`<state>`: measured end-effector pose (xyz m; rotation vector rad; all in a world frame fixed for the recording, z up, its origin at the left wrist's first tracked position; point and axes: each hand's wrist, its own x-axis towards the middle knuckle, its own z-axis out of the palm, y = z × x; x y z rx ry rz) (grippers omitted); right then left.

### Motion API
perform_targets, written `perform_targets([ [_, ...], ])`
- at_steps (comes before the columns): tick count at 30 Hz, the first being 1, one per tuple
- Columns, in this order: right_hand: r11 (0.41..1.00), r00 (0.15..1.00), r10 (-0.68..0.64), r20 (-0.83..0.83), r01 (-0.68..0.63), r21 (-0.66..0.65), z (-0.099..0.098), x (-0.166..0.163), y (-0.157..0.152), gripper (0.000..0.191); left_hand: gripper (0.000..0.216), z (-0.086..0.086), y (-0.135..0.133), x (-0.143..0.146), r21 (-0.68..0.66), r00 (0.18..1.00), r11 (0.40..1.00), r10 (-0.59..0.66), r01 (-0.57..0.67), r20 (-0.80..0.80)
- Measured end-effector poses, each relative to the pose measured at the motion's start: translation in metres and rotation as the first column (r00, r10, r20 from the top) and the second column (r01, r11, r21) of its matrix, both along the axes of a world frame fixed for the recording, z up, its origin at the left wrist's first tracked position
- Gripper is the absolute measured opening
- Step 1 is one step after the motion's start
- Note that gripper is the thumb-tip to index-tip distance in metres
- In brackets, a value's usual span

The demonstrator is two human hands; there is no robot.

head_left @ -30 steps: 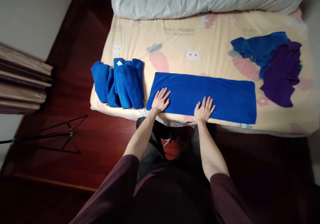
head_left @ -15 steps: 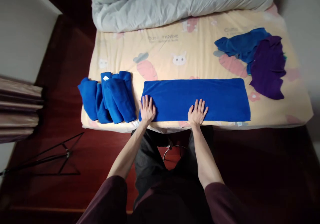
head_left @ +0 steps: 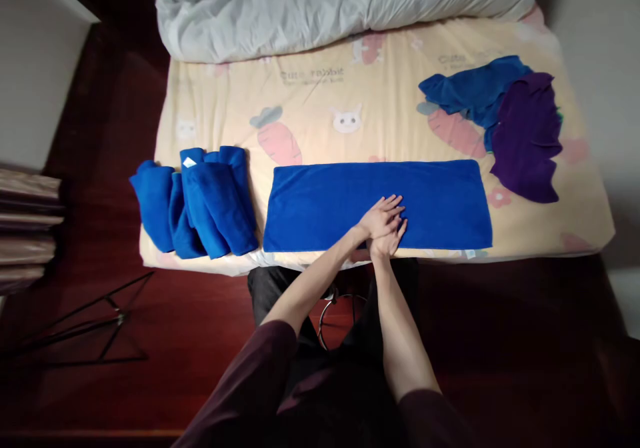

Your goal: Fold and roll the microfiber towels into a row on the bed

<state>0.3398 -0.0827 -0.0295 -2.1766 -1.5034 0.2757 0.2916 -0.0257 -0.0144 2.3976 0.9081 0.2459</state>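
Observation:
A long blue towel (head_left: 440, 201), folded into a strip, lies flat across the near edge of the bed (head_left: 310, 108). My left hand (head_left: 381, 213) rests on the towel's middle with fingers stretched out, and it overlaps my right hand (head_left: 389, 240), which lies flat beneath it on the towel's near edge. Both hands are open and hold nothing.
Several folded blue towels (head_left: 200, 198) sit at the bed's left end. A crumpled blue cloth (head_left: 475, 91) and a purple cloth (head_left: 527, 138) lie at the right. A grey duvet (head_left: 350, 1) is bunched at the back. A black stand (head_left: 85, 325) lies on the dark wooden floor.
My left hand has slid right along the towel from its left end to the middle, ending on top of my right hand. The view has shifted slightly right.

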Motion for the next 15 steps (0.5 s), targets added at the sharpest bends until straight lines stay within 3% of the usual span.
perform_targets([
  [5,0.999,0.996,0.012,0.085,-0.01,-0.031,0.004,0.001,-0.023,0.06,0.057,-0.006,0.033,-0.066,0.011,0.998,1.0,0.027,-0.028,0.048],
  [9,0.999,0.991,0.006,0.135,0.0,-0.044,0.006,-0.001,-0.022,0.061,0.058,-0.01,0.054,-0.107,0.096,0.99,0.985,0.142,-0.143,0.011],
  [15,0.999,0.995,0.001,0.096,0.003,-0.044,0.007,-0.002,-0.021,0.061,0.064,-0.007,0.073,-0.172,0.162,0.982,0.972,0.18,-0.168,-0.064],
])
